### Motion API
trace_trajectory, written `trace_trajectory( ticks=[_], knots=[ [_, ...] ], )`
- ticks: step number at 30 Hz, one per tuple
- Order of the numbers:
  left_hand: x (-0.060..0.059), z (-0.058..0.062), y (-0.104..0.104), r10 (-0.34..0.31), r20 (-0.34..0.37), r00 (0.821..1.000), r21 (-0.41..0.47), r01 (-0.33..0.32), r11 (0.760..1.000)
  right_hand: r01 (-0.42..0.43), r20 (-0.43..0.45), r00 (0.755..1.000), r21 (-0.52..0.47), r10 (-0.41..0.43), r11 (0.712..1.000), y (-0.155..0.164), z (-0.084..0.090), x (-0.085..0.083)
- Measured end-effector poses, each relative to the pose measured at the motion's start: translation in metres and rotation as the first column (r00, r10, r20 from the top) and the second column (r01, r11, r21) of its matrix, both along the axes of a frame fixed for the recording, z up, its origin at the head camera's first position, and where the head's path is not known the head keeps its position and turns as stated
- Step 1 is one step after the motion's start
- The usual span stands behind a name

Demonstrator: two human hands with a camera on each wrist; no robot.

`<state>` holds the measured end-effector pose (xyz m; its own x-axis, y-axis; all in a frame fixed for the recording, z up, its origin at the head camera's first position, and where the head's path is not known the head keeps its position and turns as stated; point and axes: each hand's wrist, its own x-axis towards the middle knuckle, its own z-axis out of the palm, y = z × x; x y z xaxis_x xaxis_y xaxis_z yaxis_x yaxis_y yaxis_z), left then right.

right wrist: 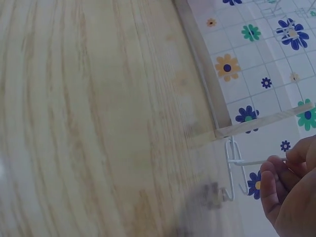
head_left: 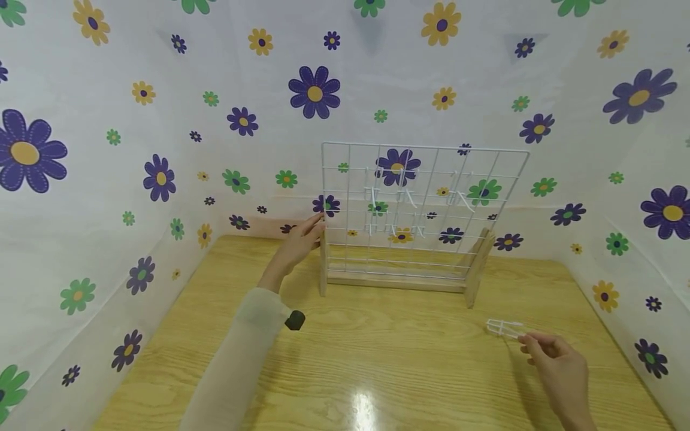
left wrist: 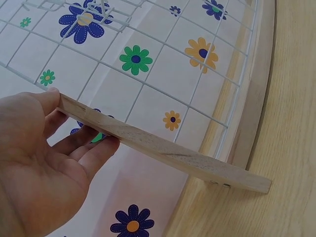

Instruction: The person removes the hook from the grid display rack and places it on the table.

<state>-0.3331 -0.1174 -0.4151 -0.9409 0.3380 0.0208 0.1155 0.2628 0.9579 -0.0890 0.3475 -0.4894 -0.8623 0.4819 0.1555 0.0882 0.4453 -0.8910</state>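
A person's right hand (head_left: 557, 368), low at the near right of the wooden tabletop (head_left: 377, 359), pinches a small white wire hook (head_left: 504, 328) between thumb and curled fingers (right wrist: 276, 182); the hook juts out toward the rack, held just above the wood and well apart from the grid. In the right wrist view the hook's looped end hangs beside the rack's near wooden foot (right wrist: 266, 123).

Farther in, a pale sleeve (head_left: 242, 353) carrying a small dark wrist device (head_left: 294, 320) stretches across the left half of the tabletop. The left hand (head_left: 299, 242) at its end grips the rack's left wooden upright (left wrist: 163, 150), thumb on the near face and fingers (left wrist: 89, 148) curled behind it.

The white wire grid panel (head_left: 423, 209) stands upright in its wooden base (head_left: 396, 280) near the back edge of the tabletop, with several white hooks (head_left: 409, 197) already hanging on its wires. A flower-printed backdrop (head_left: 162, 120) encloses the scene on three sides.
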Motion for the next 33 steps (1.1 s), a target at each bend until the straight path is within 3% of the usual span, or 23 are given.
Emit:
trace_trajectory(
  ticks=[7,16,22,33],
  knots=[
    [0.001,-0.001,0.001,0.006,0.004,1.000,0.002,-0.006,1.000,-0.011,0.022,1.000,0.040,0.011,0.999,0.001,-0.003,0.002],
    [0.001,-0.001,0.002,0.008,0.000,1.000,0.007,-0.008,1.000,-0.001,0.032,0.999,0.227,-0.006,0.974,-0.001,0.000,0.005],
    [0.000,-0.001,0.002,0.007,-0.001,1.000,0.026,-0.007,1.000,-0.039,0.171,0.985,0.324,-0.018,0.945,-0.004,0.009,0.011],
    [-0.001,-0.005,0.002,-0.007,-0.015,1.000,0.048,0.008,0.999,-0.125,0.346,0.938,0.286,0.019,0.950,-0.001,0.009,0.013]
  ],
)
